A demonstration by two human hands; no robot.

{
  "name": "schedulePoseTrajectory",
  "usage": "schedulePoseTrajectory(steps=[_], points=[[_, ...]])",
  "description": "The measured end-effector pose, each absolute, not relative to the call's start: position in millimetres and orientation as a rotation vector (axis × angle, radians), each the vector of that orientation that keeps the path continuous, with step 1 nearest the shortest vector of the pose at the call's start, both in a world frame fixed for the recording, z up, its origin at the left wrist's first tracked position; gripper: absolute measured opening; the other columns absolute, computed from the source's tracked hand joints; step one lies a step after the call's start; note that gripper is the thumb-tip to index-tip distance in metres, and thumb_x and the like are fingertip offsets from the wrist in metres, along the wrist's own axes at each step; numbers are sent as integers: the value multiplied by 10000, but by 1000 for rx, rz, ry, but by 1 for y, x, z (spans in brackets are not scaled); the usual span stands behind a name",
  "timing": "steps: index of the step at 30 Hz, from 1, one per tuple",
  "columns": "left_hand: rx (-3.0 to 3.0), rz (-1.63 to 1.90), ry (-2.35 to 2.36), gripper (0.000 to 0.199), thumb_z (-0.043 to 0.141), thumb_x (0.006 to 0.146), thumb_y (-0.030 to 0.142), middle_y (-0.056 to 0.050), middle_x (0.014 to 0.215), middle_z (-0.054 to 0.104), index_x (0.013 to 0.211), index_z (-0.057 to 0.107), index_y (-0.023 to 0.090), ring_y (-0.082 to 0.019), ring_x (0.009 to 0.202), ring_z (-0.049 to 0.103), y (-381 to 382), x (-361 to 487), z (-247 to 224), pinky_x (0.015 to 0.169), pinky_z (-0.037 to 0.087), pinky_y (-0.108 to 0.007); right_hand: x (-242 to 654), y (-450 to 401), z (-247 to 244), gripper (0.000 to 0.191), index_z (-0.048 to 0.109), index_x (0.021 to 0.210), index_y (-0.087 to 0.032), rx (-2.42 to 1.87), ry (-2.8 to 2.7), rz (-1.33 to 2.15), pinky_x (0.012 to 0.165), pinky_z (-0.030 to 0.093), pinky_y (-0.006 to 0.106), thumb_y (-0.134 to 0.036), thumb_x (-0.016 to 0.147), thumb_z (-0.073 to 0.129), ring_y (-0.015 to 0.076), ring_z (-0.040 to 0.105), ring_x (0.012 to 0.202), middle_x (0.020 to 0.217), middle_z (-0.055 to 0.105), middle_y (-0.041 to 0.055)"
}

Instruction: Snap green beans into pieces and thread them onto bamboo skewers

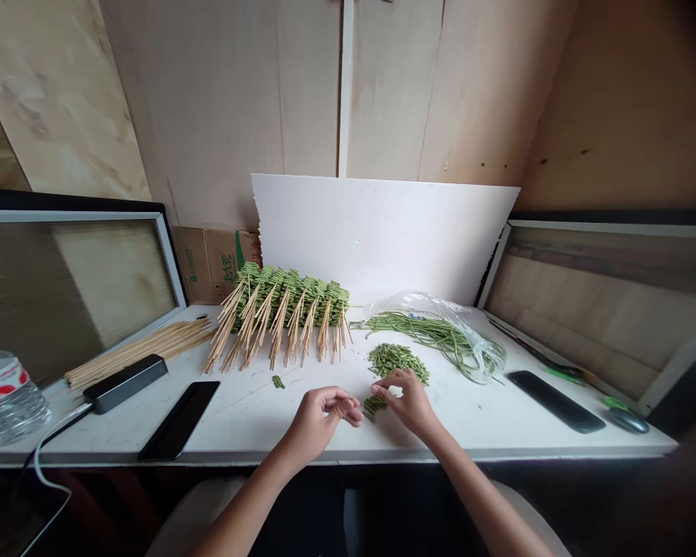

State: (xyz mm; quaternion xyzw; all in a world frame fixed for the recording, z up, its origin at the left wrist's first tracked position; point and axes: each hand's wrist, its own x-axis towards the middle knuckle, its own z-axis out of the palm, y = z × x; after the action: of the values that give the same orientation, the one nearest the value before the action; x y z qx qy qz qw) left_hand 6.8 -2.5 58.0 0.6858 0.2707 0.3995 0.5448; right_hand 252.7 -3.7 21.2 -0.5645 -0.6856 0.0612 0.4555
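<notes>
Near the front edge of the white table (441, 435), my left hand (319, 422) is closed, fingers curled and thumb against them; I cannot make out what is in it. My right hand (406, 401) is just to its right, thumb and index finger pinched together; anything between them is too small to tell. Below its fingertips lies a small group of cut green beans (373, 405). Right behind it is a larger pile of cut green beans (395, 359). A few short bean pieces (278, 381) lie to the left of my hands.
Many skewered bean bundles (293, 292) are stacked at the back, sticks facing me. Loose bamboo skewers (145, 350), a black box (126, 382), a phone (179, 419) and a water bottle (8, 398) are left. Long beans (423, 330) under plastic and a dark flat object (555, 401) are right.
</notes>
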Motion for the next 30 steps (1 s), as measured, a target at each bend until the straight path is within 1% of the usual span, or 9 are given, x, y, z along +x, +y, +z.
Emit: schedulePoseTrajectory(steps=[3,5,8,11,14,16,18,24,30], points=[[1550,991,634,401,644,952,549,-137,878,808,910,643,151,-258,832,785,3,8,53,846,593,-400,256,0,8,379,833,826,-241,-1521,-1733,28,800,462,443,-574,903,668,290,557,864,794,714,89],[1569,1047,619,394,642,957,540,-136,932,797,913,653,149,-240,873,766,7,7,50,874,576,-379,253,0,6,366,835,831,-249,-1556,-1757,10,795,457,451,-566,908,667,298,549,870,797,717,92],[1637,1174,688,419,652,943,549,-111,919,756,906,712,136,-195,804,705,14,5,46,768,557,-307,243,-7,17,414,820,853,-232,-1496,-1751,53,819,470,459,-569,954,602,290,564,879,835,733,96],[1567,1287,766,428,690,909,558,-72,820,717,927,732,132,-161,694,648,17,3,47,690,537,-282,227,-19,37,436,800,951,-211,-1354,-1742,275,772,503,395,-563,993,545,275,617,938,931,759,100],[1452,1363,764,418,719,897,538,-67,784,720,976,733,128,-179,734,674,17,2,51,752,553,-305,210,-33,53,388,772,1115,-235,-1204,-1825,557,746,516,337,-549,895,716,248,668,946,1003,778,76],[1407,1379,757,422,728,894,532,-75,770,729,993,735,123,-190,754,686,16,1,53,773,556,-316,201,-38,58,330,788,1049,-245,-1164,-1799,599,744,513,326,-518,863,766,225,675,878,964,782,61],[1366,1382,754,430,741,883,531,-84,774,739,1002,737,118,-195,759,692,16,0,54,775,557,-319,197,-40,60,266,804,974,-247,-1158,-1722,561,716,505,325,-493,897,735,217,665,825,899,778,62],[1253,1374,711,369,768,870,460,-82,849,745,1020,734,124,-196,796,715,23,-4,53,790,555,-317,203,-38,62,224,796,1007,-260,-1154,-1574,410,704,509,353,-447,898,737,219,604,775,947,773,75],[1622,997,653,233,705,912,365,-69,779,745,933,751,137,-205,770,701,16,-14,68,795,540,-324,201,-40,66,431,682,1280,-250,-1108,-1463,460,700,511,348,-419,890,755,209,633,781,962,767,66]])
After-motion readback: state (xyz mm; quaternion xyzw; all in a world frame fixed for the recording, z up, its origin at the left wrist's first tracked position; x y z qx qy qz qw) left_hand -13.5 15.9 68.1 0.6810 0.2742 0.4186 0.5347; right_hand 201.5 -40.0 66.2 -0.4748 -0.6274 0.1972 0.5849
